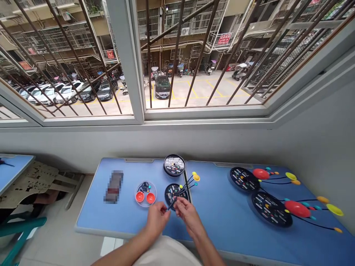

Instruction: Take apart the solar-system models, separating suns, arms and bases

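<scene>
- Our left hand [157, 218] and right hand [188, 214] were close together but apart, fingertips pinched on a thin dark stick [172, 204] that slanted between them; we could not tell exactly how the right fingertips met its upper end.
- Just beneath our fingertips we had a printed black disc [169, 189] lying on the blue counter [216, 221].
- Over that disc, thin black stems [186, 187] fanned up and to the right, with yellow caps [196, 177], a teal ball [195, 184] and a yellow-green ball [181, 187] among them.
- Just left of it we had a clear round dish [154, 186] holding two red cups [150, 198], small black pieces [144, 186] and a teal bead.
- Beyond the disc, near the wall, stood a stack of black discs [174, 165].
- Farther left on our counter lay a dark pixelated object [113, 187].
- Well to our right sat two assembled models [271, 208], each with a black disc, a red ball and stems tipped in yellow, orange and teal.
- Outside our barred window [138, 74], we saw parked cars [162, 87].
- At far left we saw a green chair [22, 229].
</scene>
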Motion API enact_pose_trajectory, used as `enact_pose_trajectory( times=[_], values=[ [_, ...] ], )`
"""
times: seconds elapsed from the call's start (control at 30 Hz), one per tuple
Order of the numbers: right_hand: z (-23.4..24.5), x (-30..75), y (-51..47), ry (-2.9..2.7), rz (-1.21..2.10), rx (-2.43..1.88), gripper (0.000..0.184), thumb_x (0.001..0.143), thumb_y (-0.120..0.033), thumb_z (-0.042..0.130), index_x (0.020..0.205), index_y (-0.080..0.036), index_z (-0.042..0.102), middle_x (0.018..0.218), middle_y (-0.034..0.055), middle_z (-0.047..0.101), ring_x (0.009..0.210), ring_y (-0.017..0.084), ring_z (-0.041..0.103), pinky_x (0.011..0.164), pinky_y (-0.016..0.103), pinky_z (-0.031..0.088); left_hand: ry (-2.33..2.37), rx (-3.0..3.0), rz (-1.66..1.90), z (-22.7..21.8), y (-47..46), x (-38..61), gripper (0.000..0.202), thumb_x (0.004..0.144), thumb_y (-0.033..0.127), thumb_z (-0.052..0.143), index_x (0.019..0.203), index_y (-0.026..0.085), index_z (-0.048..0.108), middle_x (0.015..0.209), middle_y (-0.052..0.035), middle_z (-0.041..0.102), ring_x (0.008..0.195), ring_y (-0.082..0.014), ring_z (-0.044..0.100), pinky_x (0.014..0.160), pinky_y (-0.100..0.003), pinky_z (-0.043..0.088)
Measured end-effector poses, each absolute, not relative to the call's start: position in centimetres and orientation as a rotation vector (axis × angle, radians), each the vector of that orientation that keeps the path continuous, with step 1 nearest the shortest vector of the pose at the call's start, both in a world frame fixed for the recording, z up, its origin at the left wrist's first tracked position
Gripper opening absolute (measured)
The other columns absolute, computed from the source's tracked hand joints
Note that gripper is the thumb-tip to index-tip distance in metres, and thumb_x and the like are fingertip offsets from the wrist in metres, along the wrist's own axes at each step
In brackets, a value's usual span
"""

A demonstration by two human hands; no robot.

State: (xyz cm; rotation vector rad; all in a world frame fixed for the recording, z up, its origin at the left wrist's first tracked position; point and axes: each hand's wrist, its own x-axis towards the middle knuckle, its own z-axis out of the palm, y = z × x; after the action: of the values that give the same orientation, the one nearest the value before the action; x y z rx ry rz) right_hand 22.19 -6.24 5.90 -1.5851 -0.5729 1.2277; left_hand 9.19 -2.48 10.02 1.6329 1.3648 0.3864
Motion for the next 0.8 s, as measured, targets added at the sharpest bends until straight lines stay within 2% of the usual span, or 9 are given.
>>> enact_pose_trajectory(
  times=[0.17,0.27,0.37,0.43,0.5,0.6,0.7,0.8],
  values=[
    [8.5,21.0,-4.9,-0.319,1.469,-1.264,0.04,0.054,-0.052,0.072,0.066,-0.016,0.06,0.049,-0.0061,0.047,0.04,0.006,0.038,0.042,0.021,0.027,1.31,1.388,0.324,11.9,-3.0,8.2,0.011,0.056,0.019,0.059,0.061,0.017,0.049,0.05,0.0052,0.047,0.048,-0.008,0.04,0.047,-0.02,0.029],
    [9.4,20.3,-4.3,-0.358,1.535,-1.23,0.039,0.053,-0.051,0.074,0.064,-0.016,0.06,0.048,-0.006,0.047,0.04,0.005,0.037,0.042,0.021,0.027,1.164,1.041,0.239,13.2,-2.4,8.0,0.03,0.061,0.044,0.058,0.074,0.018,0.049,0.048,0.0044,0.052,0.039,-0.0081,0.041,0.039,-0.019,0.025],
    [9.8,19.3,-4.0,-0.383,1.602,-1.194,0.041,0.053,-0.052,0.074,0.063,-0.015,0.06,0.046,-0.0063,0.045,0.04,0.006,0.038,0.043,0.02,0.026,1.103,0.907,0.254,13.8,-1.9,7.8,0.044,0.062,0.061,0.049,0.072,0.019,0.047,0.038,0.0046,0.051,0.027,-0.0054,0.029,0.033,-0.018,0.017],
    [9.8,18.4,-3.8,-0.383,1.621,-1.183,0.04,0.053,-0.052,0.073,0.061,-0.015,0.058,0.044,-0.0068,0.043,0.04,0.006,0.039,0.042,0.02,0.024,1.115,0.876,0.309,13.9,-2.0,7.8,0.043,0.06,0.061,0.051,0.068,0.019,0.046,0.033,0.0068,0.046,0.024,-0.0037,0.021,0.031,-0.018,0.013],
    [9.6,17.7,-3.4,-0.372,1.628,-1.183,0.039,0.053,-0.05,0.073,0.056,-0.016,0.054,0.042,-0.0072,0.042,0.038,0.005,0.036,0.041,0.02,0.024,1.144,0.812,0.372,13.9,-2.4,7.7,0.04,0.06,0.059,0.052,0.066,0.02,0.044,0.031,0.0077,0.045,0.024,-0.0033,0.019,0.031,-0.017,0.012],
    [9.1,18.0,-2.0,-0.34,1.616,-1.195,0.038,0.053,-0.048,0.072,0.053,-0.019,0.047,0.041,-0.0084,0.037,0.036,0.004,0.029,0.038,0.02,0.021,1.199,0.739,0.365,14.2,-3.4,7.5,0.037,0.058,0.056,0.053,0.062,0.02,0.043,0.03,0.0058,0.045,0.023,-0.0043,0.023,0.031,-0.018,0.012],
    [9.4,20.1,0.0,-0.31,1.581,-1.181,0.04,0.059,-0.049,0.066,0.052,-0.021,0.038,0.042,-0.0102,0.029,0.035,0.004,0.019,0.036,0.02,0.014,1.159,0.733,0.259,14.7,-4.1,7.0,0.038,0.057,0.056,0.054,0.059,0.019,0.046,0.03,0.0028,0.047,0.021,-0.0051,0.025,0.031,-0.02,0.01],
    [10.9,22.0,1.1,-0.335,1.628,-1.104,0.035,0.061,-0.046,0.067,0.057,-0.02,0.042,0.047,-0.0086,0.034,0.037,0.004,0.022,0.037,0.02,0.017,1.184,0.721,0.469,15.4,-3.5,6.5,0.042,0.057,0.059,0.056,0.064,0.019,0.045,0.036,0.0038,0.049,0.025,-0.0047,0.028,0.033,-0.019,0.015]
  ],
)
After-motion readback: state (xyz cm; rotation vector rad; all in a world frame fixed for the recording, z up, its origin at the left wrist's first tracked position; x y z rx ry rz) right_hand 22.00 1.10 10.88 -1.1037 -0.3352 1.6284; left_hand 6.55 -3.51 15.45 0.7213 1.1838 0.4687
